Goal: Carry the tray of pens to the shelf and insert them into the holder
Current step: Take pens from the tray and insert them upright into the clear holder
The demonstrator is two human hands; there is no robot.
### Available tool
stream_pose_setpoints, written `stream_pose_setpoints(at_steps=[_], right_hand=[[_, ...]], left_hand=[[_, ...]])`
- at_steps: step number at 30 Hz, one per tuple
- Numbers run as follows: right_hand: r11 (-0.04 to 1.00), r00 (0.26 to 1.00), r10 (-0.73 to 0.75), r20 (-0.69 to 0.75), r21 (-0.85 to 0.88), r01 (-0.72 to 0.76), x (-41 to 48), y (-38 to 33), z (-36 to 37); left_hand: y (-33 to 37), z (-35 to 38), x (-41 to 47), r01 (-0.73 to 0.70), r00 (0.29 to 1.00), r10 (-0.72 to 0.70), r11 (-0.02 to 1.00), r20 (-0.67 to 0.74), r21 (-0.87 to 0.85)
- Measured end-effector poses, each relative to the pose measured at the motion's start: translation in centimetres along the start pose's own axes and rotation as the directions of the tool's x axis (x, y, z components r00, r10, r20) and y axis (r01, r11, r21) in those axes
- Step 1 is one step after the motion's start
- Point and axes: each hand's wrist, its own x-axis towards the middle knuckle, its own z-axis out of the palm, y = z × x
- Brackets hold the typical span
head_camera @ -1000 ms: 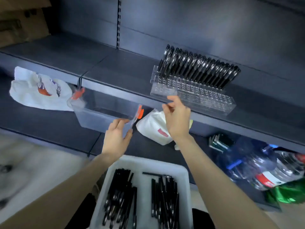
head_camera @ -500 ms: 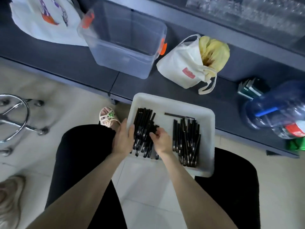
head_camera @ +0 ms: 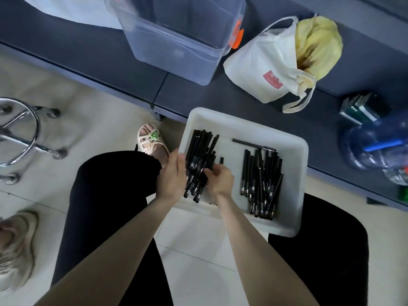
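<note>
Dark-grey shelf (head_camera: 92, 49) fronts the white tray (head_camera: 294, 195), propped on the person's lap (head_camera: 110, 186) probably for easy reach, where the straight-fingered left hand (head_camera: 171, 178) steadies the left pen pile (head_camera: 202, 151) while the right hand (head_camera: 221, 181), fingers curled, pinches several pens (head_camera: 204, 173).

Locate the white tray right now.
Head view, centre-right: the white tray, holding pens, rests on the person's lap, far edge at the low shelf, just below the cloth bag.
</note>
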Motion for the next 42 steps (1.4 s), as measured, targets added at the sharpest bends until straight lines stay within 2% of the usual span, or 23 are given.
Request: stream_pose_setpoints(at_steps=[4,7,9,11,13,16,18,21,23,25,30,32,35,37,39,42], right_hand=[[0.997,1.000,-0.017,-0.024,0.078,0.019,-0.5,-0.7,-1.0],[0.973,0.989,-0.007,0.147,0.229,-0.027,-1.3,-2.1,-3.1],[0.981,0.965,-0.061,0.255,0.194,0.011,-1.8,-3.4,-5.3],[0.977,0.945,-0.130,0.300,0.200,0.071,-2.3,-4.8,-7.5],[0.956,0.939,-0.206,0.277,0.263,0.131,-2.8,-6.2,-9.7],[0.898,0.919,-0.318,0.232,0.386,0.213,-4.0,-8.8,-13.1],[0.892,0.911,-0.350,0.216,0.374,0.254,-4.7,-10.8,-15.8],[0.913,0.918,-0.348,0.190,0.288,0.287,-5.2,-13.4,-20.1],[0.881,0.911,-0.402,0.093,0.312,0.357,-5.4,-15.3,-22.6],[0.806,0.887,-0.457,-0.070,0.388,0.446,-5.6,-17.3,-24.5],[0.604,0.765,-0.505,-0.400,0.469,0.644,-5.7,-23.3,-27.3],[0.581,0.680,-0.531,-0.505,0.367,0.726,-5.5,-25.6,-28.1],[0.581,0.523,-0.581,-0.624,0.132,0.803,-4.8,-28.7,-29.5],[0.556,0.416,-0.635,-0.651,-0.012,0.831,-3.9,-30.5,-30.3],[0.547,0.347,-0.671,-0.655,-0.121,0.829,-2.7,-32.0,-30.9],[0.539,0.295,-0.694,-0.657,-0.201,0.818,-0.9,-33.5,-31.4]], left_hand=[[-0.1,0.1,0.1,-0.004,1.000,0.004,1.000,0.005,0.007],[0.3,-0.1,0.0,-0.072,0.997,0.073,0.996,-0.016,0.055],[1.3,-0.5,0.0,-0.169,0.983,0.179,0.974,-0.050,0.153],[3.4,-1.1,0.1,-0.285,0.954,0.296,0.945,-0.044,0.158],[6.0,-1.7,0.2,-0.324,0.945,0.323,0.946,0.045,0.012],[10.6,-2.9,0.6,-0.291,0.928,0.323,0.940,0.186,-0.180],[13.4,-3.9,0.9,-0.278,0.912,0.356,0.902,0.204,-0.329],[17.3,-5.7,1.3,-0.280,0.908,0.386,0.848,0.164,-0.450],[19.6,-6.6,1.6,-0.284,0.893,0.420,0.807,0.164,-0.518],[21.9,-7.1,1.7,-0.303,0.868,0.466,0.773,0.173,-0.558],[27.7,-7.0,2.3,-0.376,0.790,0.575,0.728,0.212,-0.573],[30.1,-7.0,3.0,-0.436,0.772,0.611,0.710,0.176,-0.553],[33.1,-7.3,5.0,-0.609,0.769,0.638,0.706,-0.050,-0.362],[34.3,-7.6,6.5,-0.633,0.773,0.619,0.732,-0.142,-0.253],[35.0,-7.7,8.1,-0.641,0.767,0.627,0.745,-0.132,-0.185],[35.4,-7.3,10.1,-0.650,0.755,0.656,0.745,-0.010,-0.149]])
